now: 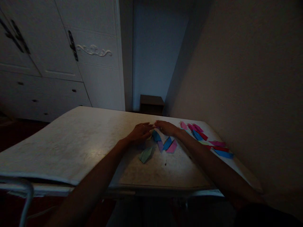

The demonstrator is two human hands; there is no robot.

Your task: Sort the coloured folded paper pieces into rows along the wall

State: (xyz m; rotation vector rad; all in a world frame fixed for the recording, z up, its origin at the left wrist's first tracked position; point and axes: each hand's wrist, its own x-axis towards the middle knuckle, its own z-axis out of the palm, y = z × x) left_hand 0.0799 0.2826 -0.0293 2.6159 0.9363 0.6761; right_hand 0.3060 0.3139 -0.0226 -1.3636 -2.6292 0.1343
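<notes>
Several folded paper pieces lie joined in a curved row on the table [99, 132], among them a blue piece [167, 143], a pink piece [171, 147] and a pale purple piece [160, 145]. At the far end of this row my left hand [142, 130] comes in from the left, its fingertips closed on the folded paper. My right hand [166, 127] grips the same end from the other side, fingers bent over it. Both hands partly hide the paper there. Nearer to me, apart from the row, lies a pale green folded paper piece [145, 154].
More loose folded pieces lie along the table's right side by the wall, including pink pieces [195, 127], a red piece [220, 148] and a blue piece [223, 154]. A white wardrobe [99, 82] stands beyond the table at left, a small brown cabinet [151, 100] behind it. The room is dim.
</notes>
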